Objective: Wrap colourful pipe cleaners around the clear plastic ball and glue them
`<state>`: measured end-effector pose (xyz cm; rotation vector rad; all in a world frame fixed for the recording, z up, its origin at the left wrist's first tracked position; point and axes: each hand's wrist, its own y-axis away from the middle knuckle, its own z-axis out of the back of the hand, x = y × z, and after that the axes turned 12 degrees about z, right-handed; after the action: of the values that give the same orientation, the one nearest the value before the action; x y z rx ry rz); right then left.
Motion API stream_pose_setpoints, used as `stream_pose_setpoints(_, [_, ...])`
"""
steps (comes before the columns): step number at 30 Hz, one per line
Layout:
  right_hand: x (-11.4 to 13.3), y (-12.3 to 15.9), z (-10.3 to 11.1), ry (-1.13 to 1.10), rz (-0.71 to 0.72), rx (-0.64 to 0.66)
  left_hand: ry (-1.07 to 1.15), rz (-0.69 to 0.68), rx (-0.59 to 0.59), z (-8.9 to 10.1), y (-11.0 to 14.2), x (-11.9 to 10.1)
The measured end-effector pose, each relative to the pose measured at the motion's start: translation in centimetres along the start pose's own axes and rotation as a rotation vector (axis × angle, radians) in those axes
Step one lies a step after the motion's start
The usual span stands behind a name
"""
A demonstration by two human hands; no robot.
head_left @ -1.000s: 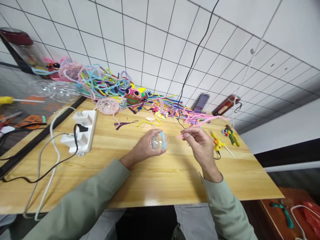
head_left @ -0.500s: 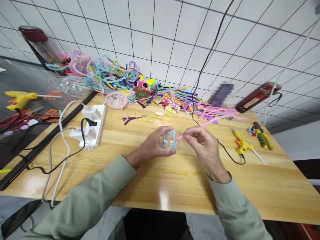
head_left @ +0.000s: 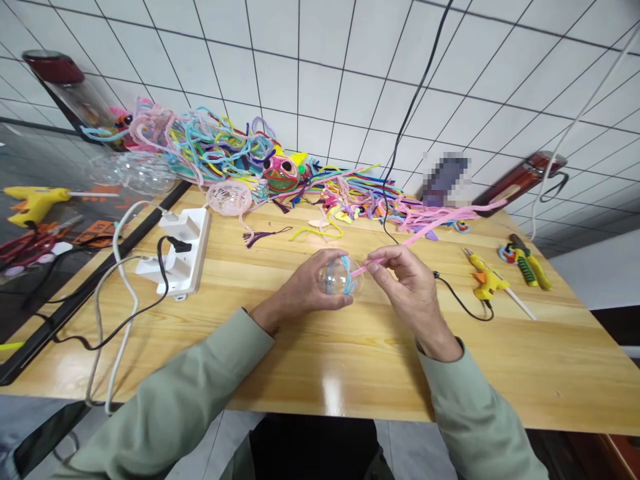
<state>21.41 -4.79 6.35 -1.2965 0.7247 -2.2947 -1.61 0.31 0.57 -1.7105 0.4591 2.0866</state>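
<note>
Near the middle of the table, my left hand (head_left: 315, 283) is closed around a clear plastic ball (head_left: 338, 280). Blue fuzzy strips band the ball. My right hand (head_left: 407, 287) pinches a pink pipe cleaner (head_left: 430, 228) between thumb and fingers. One end of the pipe cleaner reaches the ball's right side; whether it goes inside or only touches, I cannot tell. Its other end stretches up and to the right, over a bundle of pink pipe cleaners (head_left: 407, 219).
A white power strip (head_left: 195, 257) with cables lies at left. One glue gun (head_left: 485, 280) rests at right beside pliers (head_left: 530, 267), another glue gun (head_left: 37, 200) at far left. Along the wall are a pipe-cleaner heap (head_left: 215, 147), a decorated fish-like head (head_left: 280, 172) and a red flask (head_left: 525, 177).
My right hand has shifted slightly up along the pink pipe cleaner, whose far end has lifted. The left hand still holds the ball. The view has turned slightly.
</note>
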Motion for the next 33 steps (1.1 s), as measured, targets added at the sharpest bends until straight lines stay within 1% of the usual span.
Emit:
stream_pose_setpoints(7, [-0.2,0.1,-0.2,0.040,0.059,0.010,-0.013,-0.022,0.001,0.1,0.0,-0.1])
stream_pose_setpoints(11, [-0.1,0.2,0.0,0.038,0.045,-0.007,-0.051,-0.057,-0.020,-0.1,0.0,0.1])
stream_pose_setpoints(13, [-0.1,0.2,0.3,0.022,0.020,-0.025,-0.113,-0.126,-0.058,-0.3,-0.2,0.4])
stream_pose_setpoints(17, [-0.4,0.1,1.1,0.004,-0.050,-0.075,-0.266,-0.313,-0.177,-0.7,-0.4,0.8])
stream_pose_setpoints(20, [-0.7,0.0,1.5,0.034,-0.090,-0.047,-0.369,-0.395,-0.251,-1.0,-0.1,0.7])
stream_pose_setpoints(22, [-0.8,0.0,1.6,0.044,-0.111,-0.011,-0.434,-0.392,-0.299,-1.2,0.2,0.4])
stream_pose_setpoints(24, [-0.7,0.0,1.7,0.033,-0.134,-0.004,-0.482,-0.349,-0.327,-1.3,0.4,0.1])
stream_pose_setpoints(28, [-0.4,-0.4,2.0,-0.033,-0.147,-0.059,-0.511,-0.251,-0.311,-1.2,0.6,-0.2])
stream_pose_setpoints(33, [-0.3,-0.9,2.4,-0.094,-0.171,-0.069,-0.515,-0.214,-0.282,-1.1,0.5,-0.1])
